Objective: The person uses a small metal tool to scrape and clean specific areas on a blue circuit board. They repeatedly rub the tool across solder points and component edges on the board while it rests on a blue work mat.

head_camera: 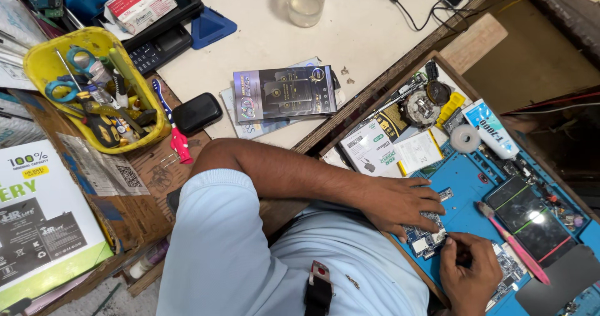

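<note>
A small green-and-silver circuit board [426, 239] lies on the blue work mat [467, 186] at the lower right. My left hand [403, 205] reaches across from the left and presses down on the board with spread fingers, covering its upper part. My right hand [470, 272] comes in from below, with thumb and forefinger pinched together at the board's right edge. Whether they hold a tiny tool or part is too small to tell.
On the mat lie a pink toothbrush [514, 245], a dark-screened phone [525, 213], a tape roll [465, 138] and a white tube [491, 128]. A yellow tub of tools [44, 63], a black box [284, 93], a black case [197, 113] and a glass [306, 0] are on the bench.
</note>
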